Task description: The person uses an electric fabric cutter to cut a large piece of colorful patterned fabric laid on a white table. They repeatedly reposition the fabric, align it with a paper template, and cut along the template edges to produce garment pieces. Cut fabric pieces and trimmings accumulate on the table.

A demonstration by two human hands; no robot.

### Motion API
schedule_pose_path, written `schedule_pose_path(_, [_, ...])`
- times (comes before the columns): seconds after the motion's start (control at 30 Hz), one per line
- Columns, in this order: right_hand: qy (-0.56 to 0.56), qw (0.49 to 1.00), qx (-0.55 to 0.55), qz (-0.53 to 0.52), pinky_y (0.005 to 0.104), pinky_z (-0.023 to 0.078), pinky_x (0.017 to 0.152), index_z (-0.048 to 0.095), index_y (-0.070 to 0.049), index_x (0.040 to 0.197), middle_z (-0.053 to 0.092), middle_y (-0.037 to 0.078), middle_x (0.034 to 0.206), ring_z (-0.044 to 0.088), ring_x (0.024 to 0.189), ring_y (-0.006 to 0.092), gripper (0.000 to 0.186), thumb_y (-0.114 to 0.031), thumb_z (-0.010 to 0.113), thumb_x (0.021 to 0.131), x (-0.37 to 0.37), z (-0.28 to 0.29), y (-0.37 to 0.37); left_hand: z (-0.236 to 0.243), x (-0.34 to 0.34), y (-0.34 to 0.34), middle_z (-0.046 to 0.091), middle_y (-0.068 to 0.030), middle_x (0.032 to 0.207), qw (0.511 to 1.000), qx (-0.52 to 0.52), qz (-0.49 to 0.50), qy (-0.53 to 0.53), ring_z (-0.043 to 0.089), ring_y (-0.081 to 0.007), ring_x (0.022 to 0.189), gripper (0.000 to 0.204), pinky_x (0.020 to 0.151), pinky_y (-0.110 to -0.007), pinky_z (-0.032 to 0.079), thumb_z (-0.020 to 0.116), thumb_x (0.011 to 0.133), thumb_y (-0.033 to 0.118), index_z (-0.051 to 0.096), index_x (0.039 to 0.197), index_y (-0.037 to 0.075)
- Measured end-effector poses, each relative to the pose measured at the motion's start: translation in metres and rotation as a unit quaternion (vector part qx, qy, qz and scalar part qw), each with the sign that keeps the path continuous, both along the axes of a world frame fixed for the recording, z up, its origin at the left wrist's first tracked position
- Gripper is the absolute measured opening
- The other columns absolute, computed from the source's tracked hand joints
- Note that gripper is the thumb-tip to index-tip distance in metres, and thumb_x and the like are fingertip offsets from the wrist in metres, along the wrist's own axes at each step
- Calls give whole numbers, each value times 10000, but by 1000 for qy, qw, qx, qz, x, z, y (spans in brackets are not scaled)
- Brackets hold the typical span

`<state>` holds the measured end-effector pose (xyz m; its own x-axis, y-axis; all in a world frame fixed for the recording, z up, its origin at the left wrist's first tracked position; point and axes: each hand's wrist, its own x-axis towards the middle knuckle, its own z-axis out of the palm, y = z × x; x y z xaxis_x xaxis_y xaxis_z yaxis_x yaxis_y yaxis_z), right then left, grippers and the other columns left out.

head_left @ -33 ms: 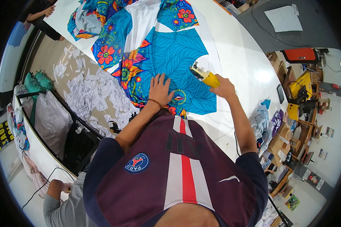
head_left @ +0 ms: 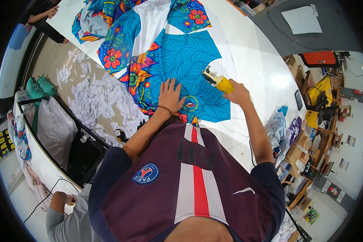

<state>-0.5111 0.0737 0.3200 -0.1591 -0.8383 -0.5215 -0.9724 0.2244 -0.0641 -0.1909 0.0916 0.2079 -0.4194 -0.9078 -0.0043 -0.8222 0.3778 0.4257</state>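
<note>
Flat on the blue printed fabric (head_left: 189, 52) lies my left hand (head_left: 172, 97), palm down with its fingers spread. The fabric has a leaf pattern, with orange and red flowers along its left side. My right hand (head_left: 238, 94) is wrapped round the yellow body of a handheld electric fabric cutter (head_left: 222, 84). The cutter's metal head points up and left, at the fabric's curved right edge. White material shows beside that notch. Whether the blade touches the cloth I cannot tell.
More flowered and white cloth is bunched at the far end of the white table (head_left: 266, 68). White scraps (head_left: 97, 97) cover the floor at left. A phone (head_left: 298, 100) lies by the table's right edge, near crumpled garments (head_left: 276, 131). Another person's arm (head_left: 59, 201) shows at lower left.
</note>
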Motion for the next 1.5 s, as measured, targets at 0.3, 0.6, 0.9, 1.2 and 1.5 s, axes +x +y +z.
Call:
schedule_pose_path(0.3, [-12,999,-10,-30,503,601,854,629,-189,1248,755,155,1042,742,1004,380,615,-436,819,717,12,-4,-8,2,-1,-8,460,-227,1538,1000,-12,6,7,369,-438,1455,649,1215,-613,261,789,843,375,609,1378,53])
schedule_pose_path(0.6, [-27,1000,8,2,473,607,847,636,-201,1253,759,134,1049,748,992,349,604,-431,810,722,-9,8,-15,19,-66,12,615,-152,1287,969,43,-233,70,561,-350,1231,530,1032,-517,462,770,861,384,655,1281,83])
schedule_pose_path(0.9, [-21,1000,-1,1,484,595,863,655,-238,1235,756,118,1082,728,1017,350,586,-383,809,689,-120,2,25,-29,-139,32,690,-107,1147,911,31,-411,4,667,-308,1099,372,906,-464,549,719,910,333,677,1196,99])
schedule_pose_path(1.2, [-68,983,-23,-168,513,578,836,644,-145,1215,746,193,1033,722,969,392,607,-405,805,691,-101,7,124,47,-9,-30,730,-122,807,961,45,59,268,720,-257,677,158,629,-365,570,760,857,149,694,948,38])
schedule_pose_path(1.5, [-243,899,-69,-358,495,563,835,575,-24,1133,726,256,974,709,965,452,522,-311,789,752,49,1,164,18,72,-117,732,-88,797,975,137,-119,127,715,-268,693,219,641,-372,563,816,784,206,693,889,59])
